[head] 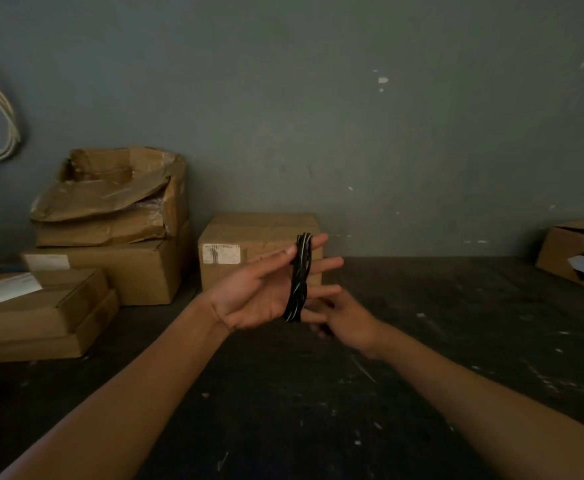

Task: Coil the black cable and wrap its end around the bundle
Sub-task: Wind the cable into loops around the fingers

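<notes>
Fingers (321, 265) of the left hand (266, 292) were held straight and slightly fanned, palm up, with the black cable (301, 277) looped in several turns around them — the bundle ran from above the index finger down past the little finger, and the thumb lay against its near side. Just behind and below the cable, the right hand (347, 322) was blurred; its fingers curled toward the lower end of the bundle, though I cannot tell whether they pinched a strand.

Directly behind the cable stood a closed cardboard box (259, 249) with a white label. Left of that box sat a stack of cartons (110, 265), the topmost one torn open (110, 188) — its contents could not be made out. Far to the right of the cable, another carton (578, 258) lay open with something white showing inside.

Beneath the hands stretched a dark, scuffed table (318, 410), and behind the boxes rose a grey-green wall (318, 116) with pale cords (3, 123) hanging at its left edge
</notes>
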Demonstrator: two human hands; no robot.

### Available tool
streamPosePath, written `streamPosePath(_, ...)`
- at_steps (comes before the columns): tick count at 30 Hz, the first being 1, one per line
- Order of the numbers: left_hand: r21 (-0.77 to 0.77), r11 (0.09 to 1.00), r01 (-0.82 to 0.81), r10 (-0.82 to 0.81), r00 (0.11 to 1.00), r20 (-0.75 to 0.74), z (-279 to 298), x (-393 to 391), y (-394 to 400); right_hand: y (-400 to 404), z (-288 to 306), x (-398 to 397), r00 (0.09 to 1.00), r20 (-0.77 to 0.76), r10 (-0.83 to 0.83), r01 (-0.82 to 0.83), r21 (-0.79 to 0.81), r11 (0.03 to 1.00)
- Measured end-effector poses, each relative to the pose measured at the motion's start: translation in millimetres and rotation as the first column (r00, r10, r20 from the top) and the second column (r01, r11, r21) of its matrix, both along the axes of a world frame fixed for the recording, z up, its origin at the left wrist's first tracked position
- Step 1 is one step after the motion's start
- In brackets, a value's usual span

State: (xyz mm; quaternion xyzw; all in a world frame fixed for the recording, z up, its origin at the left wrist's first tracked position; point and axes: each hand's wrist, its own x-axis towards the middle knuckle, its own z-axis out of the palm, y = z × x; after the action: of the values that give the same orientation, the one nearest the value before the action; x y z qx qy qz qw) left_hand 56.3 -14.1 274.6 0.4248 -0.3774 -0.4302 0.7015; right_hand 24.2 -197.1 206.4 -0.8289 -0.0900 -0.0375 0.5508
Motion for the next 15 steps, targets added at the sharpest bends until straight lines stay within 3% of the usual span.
streamPosePath(7,0.010,0.984,-0.180,0.180,0.984,0.014,4.5,15.3,1.5,49.3,-26.3,-40.8,0.944,-0.275,0.179,-0.097,0.288,0.953)
streamPosePath(15,0.042,0.913,-0.407,0.407,0.913,-0.001,-12.2,28.7,4.8,61.7,-5.9,-50.5,0.965,-0.241,0.104,-0.063,0.171,0.983)
